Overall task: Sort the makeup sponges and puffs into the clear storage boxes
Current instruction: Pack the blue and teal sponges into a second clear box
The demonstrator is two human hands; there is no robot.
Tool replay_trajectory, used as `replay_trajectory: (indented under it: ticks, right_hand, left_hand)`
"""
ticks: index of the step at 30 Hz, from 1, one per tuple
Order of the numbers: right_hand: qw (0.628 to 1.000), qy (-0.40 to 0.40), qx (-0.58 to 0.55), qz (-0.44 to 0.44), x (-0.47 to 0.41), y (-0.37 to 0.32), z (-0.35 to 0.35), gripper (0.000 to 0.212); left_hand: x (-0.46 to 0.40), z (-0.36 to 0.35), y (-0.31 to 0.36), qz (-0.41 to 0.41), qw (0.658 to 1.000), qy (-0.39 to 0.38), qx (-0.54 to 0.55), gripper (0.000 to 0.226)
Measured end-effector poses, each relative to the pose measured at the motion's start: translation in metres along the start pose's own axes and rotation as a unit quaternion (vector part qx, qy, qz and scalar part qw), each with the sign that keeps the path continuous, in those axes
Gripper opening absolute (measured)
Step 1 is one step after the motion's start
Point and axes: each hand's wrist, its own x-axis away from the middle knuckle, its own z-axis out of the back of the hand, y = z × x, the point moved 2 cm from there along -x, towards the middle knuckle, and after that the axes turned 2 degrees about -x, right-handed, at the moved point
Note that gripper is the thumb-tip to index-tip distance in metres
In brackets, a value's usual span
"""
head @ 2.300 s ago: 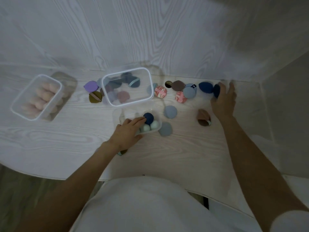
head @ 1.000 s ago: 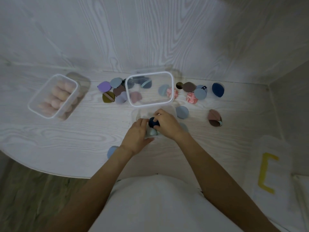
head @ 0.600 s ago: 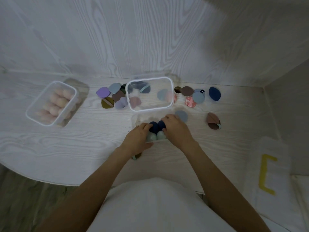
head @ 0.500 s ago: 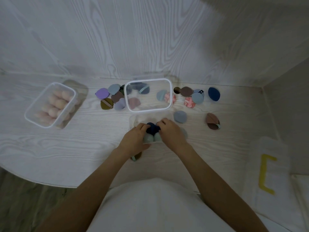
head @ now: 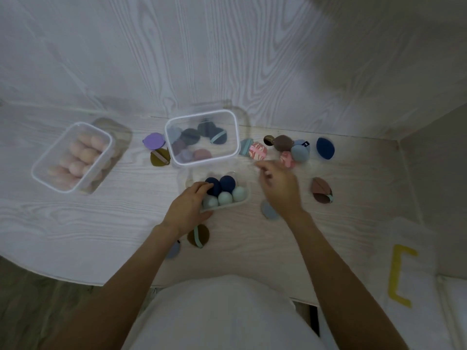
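We are steadying small box [head: 222, 207] at frame centre, left hand [head: 188, 207] fingers curled on rim; right hand [head: 276, 186] blurred, grip unclear. Risk: box tipping, sponges [head: 219, 192] rolling onto tabletop [head: 75, 223].

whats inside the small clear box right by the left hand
The small clear box holds two navy sponges at the back and three pale teal sponges in front. The left hand covers its near-left corner, so anything there is hidden.
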Motion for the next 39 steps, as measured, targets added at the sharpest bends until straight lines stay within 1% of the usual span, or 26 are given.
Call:
replay_trajectory:
  ticks: [1, 2, 4, 5, 7, 9, 11, 13, 15, 16, 18, 19, 20, 22, 25, 28, 31, 35, 37, 39]
  right_hand:
    - [0.998, 0.048, 0.018, -0.027, -0.005, 0.016, 0.014, 0.02]
    - [0.994, 0.079, 0.044, -0.056, -0.01, 0.037, 0.027, 0.019]
    - [0.984, 0.101, 0.112, -0.098, -0.02, 0.077, 0.045, 0.021]
    - [0.977, 0.093, 0.151, -0.118, -0.027, 0.095, 0.051, 0.024]
    - [0.963, 0.041, 0.2, -0.174, -0.044, 0.126, 0.054, 0.028]
    - [0.952, -0.016, 0.206, -0.225, -0.059, 0.149, 0.052, 0.029]
    - [0.95, -0.038, 0.193, -0.242, -0.065, 0.162, 0.052, 0.027]
    - [0.956, -0.018, 0.19, -0.225, -0.063, 0.162, 0.055, 0.019]
    - [0.963, 0.031, 0.164, -0.213, -0.056, 0.151, 0.06, 0.017]
    - [0.968, 0.059, 0.129, -0.205, -0.05, 0.139, 0.06, 0.021]
    - [0.977, 0.093, 0.006, -0.19, -0.038, 0.103, 0.056, 0.04]
    - [0.976, 0.086, -0.063, -0.192, -0.033, 0.081, 0.05, 0.049]
    - [0.971, 0.063, -0.121, -0.196, -0.027, 0.058, 0.044, 0.053]
    - [0.966, -0.006, -0.193, -0.174, -0.02, 0.014, 0.024, 0.046]
    - [0.964, -0.094, -0.232, -0.09, -0.021, -0.031, -0.016, 0.038]
    - [0.97, -0.133, -0.194, -0.058, -0.028, -0.045, -0.05, 0.036]
    - [0.978, -0.166, -0.116, -0.04, -0.026, -0.042, -0.073, 0.034]
    - [0.986, -0.166, -0.005, -0.035, -0.026, -0.04, -0.08, 0.032]
    - [0.983, -0.171, 0.06, -0.005, -0.028, -0.047, -0.082, 0.029]
    - [0.977, -0.181, 0.109, 0.021, -0.028, -0.053, -0.086, 0.03]
  left_hand:
    - [-0.003, 0.0, 0.002, -0.004, 1.0, 0.0, -0.002, 0.071]
    - [-0.005, -0.002, 0.005, -0.007, 1.0, -0.002, -0.002, 0.071]
    - [-0.01, -0.005, 0.008, -0.011, 1.0, -0.007, -0.004, 0.071]
    - [-0.012, -0.006, 0.01, -0.01, 1.0, -0.01, -0.006, 0.071]
    - [-0.016, -0.007, 0.012, -0.006, 1.0, -0.015, -0.014, 0.07]
    - [-0.018, -0.006, 0.013, -0.009, 0.999, -0.012, -0.032, 0.068]
    - [-0.019, -0.005, 0.014, -0.021, 0.998, -0.002, -0.054, 0.067]
    - [-0.018, -0.004, 0.013, -0.03, 0.996, 0.006, -0.08, 0.066]
    - [-0.019, -0.002, 0.013, -0.038, 0.993, 0.009, -0.112, 0.066]
    - [-0.019, -0.002, 0.012, -0.044, 0.99, 0.012, -0.132, 0.065]
    - [-0.019, -0.001, 0.012, -0.054, 0.984, 0.018, -0.169, 0.064]
    - [-0.019, 0.0, 0.012, -0.055, 0.982, 0.018, -0.179, 0.063]
    - [-0.018, 0.0, 0.012, -0.053, 0.981, 0.016, -0.185, 0.063]
    - [-0.017, 0.0, 0.013, -0.047, 0.982, 0.006, -0.185, 0.064]
    - [-0.017, 0.002, 0.014, -0.039, 0.984, -0.024, -0.174, 0.066]
    - [-0.016, 0.003, 0.016, -0.027, 0.987, -0.043, -0.154, 0.063]
    - [-0.007, 0.004, 0.015, -0.033, 0.989, -0.041, -0.137, 0.058]
    - [0.008, 0.007, 0.007, -0.054, 0.98, 0.034, -0.188, 0.047]
    - [0.012, 0.01, 0.002, -0.045, 0.976, 0.059, -0.203, 0.04]
    - [0.012, 0.013, -0.003, -0.036, 0.976, 0.074, -0.202, 0.042]
